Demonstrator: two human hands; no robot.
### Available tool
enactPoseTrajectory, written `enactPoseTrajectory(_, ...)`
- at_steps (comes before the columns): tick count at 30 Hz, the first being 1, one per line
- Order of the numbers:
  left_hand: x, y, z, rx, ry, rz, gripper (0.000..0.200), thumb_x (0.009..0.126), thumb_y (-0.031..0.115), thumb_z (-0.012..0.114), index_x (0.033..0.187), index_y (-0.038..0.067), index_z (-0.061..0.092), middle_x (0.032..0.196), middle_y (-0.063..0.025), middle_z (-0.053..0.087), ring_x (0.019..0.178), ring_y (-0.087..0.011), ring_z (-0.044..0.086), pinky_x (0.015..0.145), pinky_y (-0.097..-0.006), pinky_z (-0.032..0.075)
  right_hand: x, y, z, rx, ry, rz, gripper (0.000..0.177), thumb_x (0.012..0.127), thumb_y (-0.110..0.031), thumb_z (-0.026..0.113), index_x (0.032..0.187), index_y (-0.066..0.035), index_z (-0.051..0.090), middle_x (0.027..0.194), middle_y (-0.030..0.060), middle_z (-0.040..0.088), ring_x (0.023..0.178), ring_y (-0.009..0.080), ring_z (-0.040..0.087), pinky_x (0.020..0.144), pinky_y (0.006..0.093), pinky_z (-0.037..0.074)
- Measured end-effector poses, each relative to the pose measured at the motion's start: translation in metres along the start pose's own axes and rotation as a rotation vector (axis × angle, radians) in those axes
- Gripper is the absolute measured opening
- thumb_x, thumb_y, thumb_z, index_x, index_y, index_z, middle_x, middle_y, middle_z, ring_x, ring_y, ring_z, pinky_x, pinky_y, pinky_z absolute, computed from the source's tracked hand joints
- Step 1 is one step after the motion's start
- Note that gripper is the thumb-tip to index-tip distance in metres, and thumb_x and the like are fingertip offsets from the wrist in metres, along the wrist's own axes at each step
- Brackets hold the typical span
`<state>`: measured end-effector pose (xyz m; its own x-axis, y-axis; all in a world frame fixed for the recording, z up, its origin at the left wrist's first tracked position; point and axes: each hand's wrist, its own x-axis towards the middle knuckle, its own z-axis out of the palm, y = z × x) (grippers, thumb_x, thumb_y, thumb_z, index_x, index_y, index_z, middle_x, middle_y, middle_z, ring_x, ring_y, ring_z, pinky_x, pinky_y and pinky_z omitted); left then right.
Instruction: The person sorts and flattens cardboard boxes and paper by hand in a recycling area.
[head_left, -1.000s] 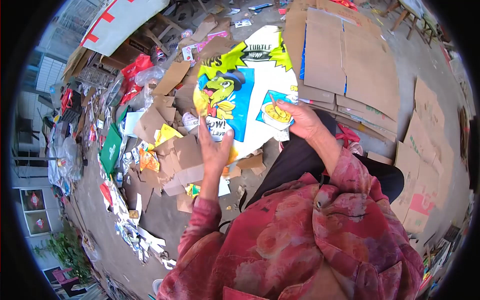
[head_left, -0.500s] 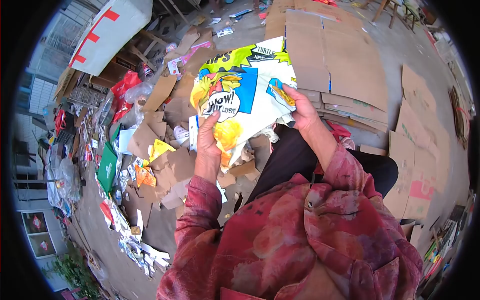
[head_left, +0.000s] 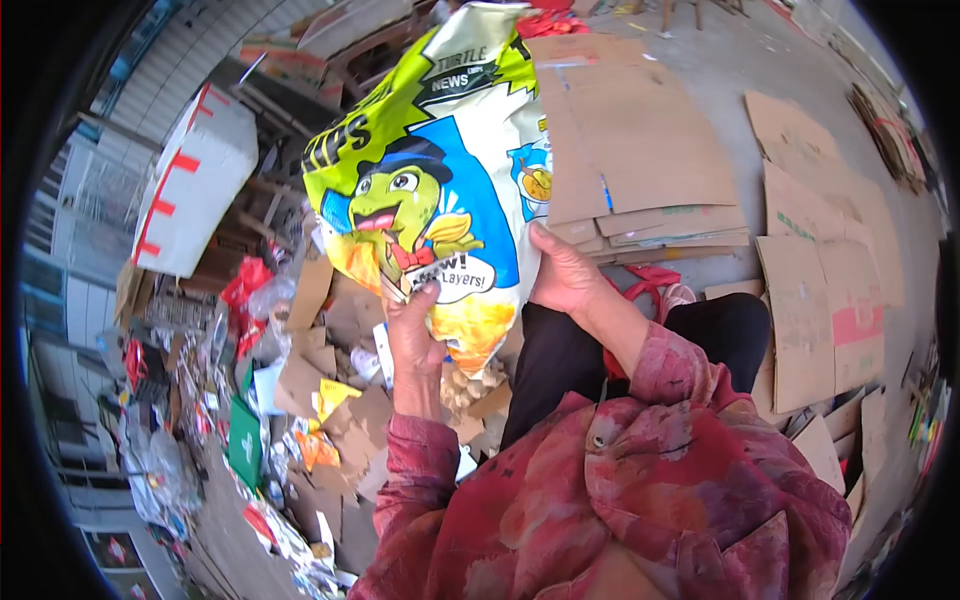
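Between both hands I hold up a large chip bag [head_left: 470,190], green, blue and white, with a cartoon turtle printed on its front. My left hand [head_left: 413,335] grips the lower left edge, its thumb lying over the front near the speech bubble. At the lower right edge, my right hand [head_left: 570,275] pinches the bag with its thumb in front and fingers hidden behind. The bag is spread upright, its top tilted to the right, and its surface looks creased.
Flattened cardboard [head_left: 640,130] lies stacked ahead, with more cardboard sheets [head_left: 825,300] on the right. Torn cardboard and paper scraps [head_left: 345,425] cover the floor at left, beside a green box [head_left: 244,443]. A white foam box [head_left: 200,180] with red tape stands at the back left.
The bag has been raised and unfolded, so the turtle and more of the green top now show. Both hands have shifted slightly down in view, and my view has turned.
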<state>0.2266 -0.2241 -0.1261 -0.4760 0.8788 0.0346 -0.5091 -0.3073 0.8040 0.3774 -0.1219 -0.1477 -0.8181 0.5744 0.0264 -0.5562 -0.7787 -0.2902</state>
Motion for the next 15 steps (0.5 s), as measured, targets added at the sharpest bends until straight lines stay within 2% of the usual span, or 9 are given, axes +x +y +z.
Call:
enactPoseTrajectory(1,0.003,-0.004,0.009,-0.007,0.002,-0.007,0.056,0.068,-0.007,0.054,0.120,0.009,0.039,0.108,-0.0067,0.053,0.097,-0.0224,0.053,0.084,-0.0371,0.044,0.001,-0.007,0.004,-0.022,0.008,-0.046,0.048,0.071,-0.022,0.068,0.112,-0.008,0.046,0.106,0.0049,0.055,0.101,0.0196,0.051,0.089,0.0372,0.039)
enactPoseTrajectory(4,0.013,-0.008,0.029,-0.059,0.049,-0.073,0.046,0.071,-0.003,0.054,0.115,0.005,0.043,0.103,-0.0072,0.055,0.094,-0.0230,0.055,0.083,-0.0370,0.045,-0.002,-0.034,0.017,-0.120,0.046,-0.068,0.042,0.075,-0.019,0.063,0.112,-0.007,0.047,0.107,0.0045,0.055,0.099,0.0178,0.052,0.088,0.0347,0.041)
enactPoseTrajectory(6,0.023,-0.015,0.034,-0.066,0.035,-0.117,0.043,0.073,-0.002,0.053,0.114,0.004,0.043,0.105,-0.0085,0.055,0.095,-0.0233,0.055,0.084,-0.0377,0.044,0.002,-0.049,0.016,-0.173,0.092,-0.166,0.037,0.078,-0.015,0.060,0.112,-0.004,0.047,0.106,0.0057,0.055,0.095,0.0177,0.054,0.085,0.0349,0.043)
enactPoseTrajectory(8,0.034,-0.027,0.045,-0.067,-0.068,-0.187,0.041,0.073,-0.002,0.055,0.113,0.004,0.046,0.105,-0.0080,0.056,0.096,-0.0214,0.054,0.086,-0.0359,0.042,0.000,-0.071,0.009,-0.173,0.061,-0.224,0.035,0.079,-0.012,0.058,0.112,-0.003,0.048,0.103,0.0070,0.056,0.090,0.0184,0.056,0.080,0.0353,0.046)
enactPoseTrajectory(9,0.038,-0.034,0.053,-0.042,-0.140,-0.226,0.037,0.074,0.002,0.056,0.110,0.002,0.047,0.104,-0.0081,0.056,0.097,-0.0208,0.053,0.087,-0.0367,0.041,-0.003,-0.085,0.005,-0.197,0.129,-0.337,0.035,0.079,-0.011,0.057,0.111,-0.001,0.048,0.101,0.0078,0.057,0.087,0.0190,0.057,0.078,0.0353,0.047)
enactPoseTrajectory(11,0.047,-0.050,0.071,-0.010,-0.282,-0.320,0.037,0.077,0.011,0.058,0.111,0.001,0.047,0.105,-0.0084,0.055,0.096,-0.0194,0.053,0.084,-0.0358,0.042,-0.018,-0.125,-0.017,-0.233,0.231,-0.485,0.033,0.080,-0.010,0.056,0.111,-0.003,0.048,0.104,0.0070,0.057,0.089,0.0180,0.057,0.080,0.0344,0.047)
enactPoseTrajectory(13,0.074,-0.079,0.057,0.125,-0.438,-0.405,0.039,0.080,0.019,0.057,0.114,0.003,0.045,0.103,-0.0108,0.055,0.091,-0.0207,0.054,0.079,-0.0341,0.045,-0.056,-0.172,-0.037,-0.306,0.413,-0.638,0.034,0.081,-0.013,0.056,0.112,-0.003,0.047,0.104,0.0077,0.057,0.089,0.0189,0.057,0.080,0.0347,0.047)
enactPoseTrajectory(15,0.094,-0.104,0.053,0.208,-0.319,-0.557,0.037,0.079,0.021,0.058,0.109,0.002,0.048,0.095,-0.0100,0.055,0.083,-0.0191,0.054,0.077,-0.0338,0.045,-0.105,-0.224,-0.088,-0.262,0.429,-0.722,0.029,0.081,-0.013,0.056,0.108,-0.003,0.049,0.100,0.0079,0.057,0.089,0.0173,0.057,0.077,0.0335,0.048)
